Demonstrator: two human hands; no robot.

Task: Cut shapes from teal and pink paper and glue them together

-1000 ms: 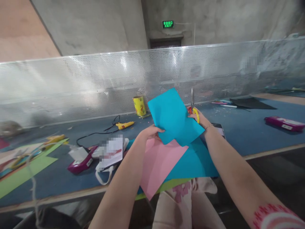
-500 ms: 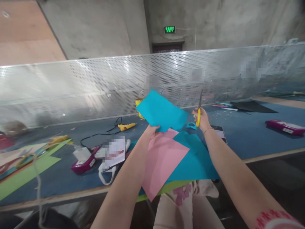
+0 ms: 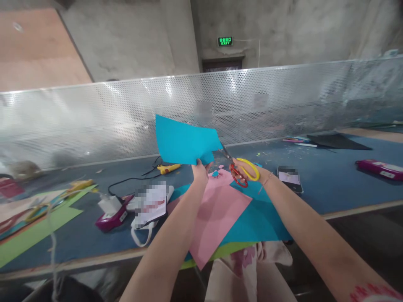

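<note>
Left hand [image 3: 200,171]: raised above the table [image 3: 330,184], fingers closed in a pinch on the lower right corner of the blue sheet [image 3: 184,140]
Blue sheet: held up in the air in front of the screen [image 3: 110,117], tilted, its long side running left from the hand; clear of the table
Right hand [image 3: 253,171]: curled shut through the handles of the scissors [image 3: 239,167], just right of the left hand
Scissors: one loop yellow, one red; blades point up and left, tips at the sheet's right edge; how far the blades gape I cannot tell
Under the hands: pink sheet [image 3: 217,212] lying flat on the table, overlapping a bigger blue sheet [image 3: 261,214]; both hang over the near edge
Right of the hands: phone [image 3: 290,178] flat on the table
Left of the hands: yellow glue gun [image 3: 169,168] with its black cord, near the screen; purple case [image 3: 111,214] nearer the edge
Back wall: green exit sign [image 3: 225,41] over a dark doorway
</note>
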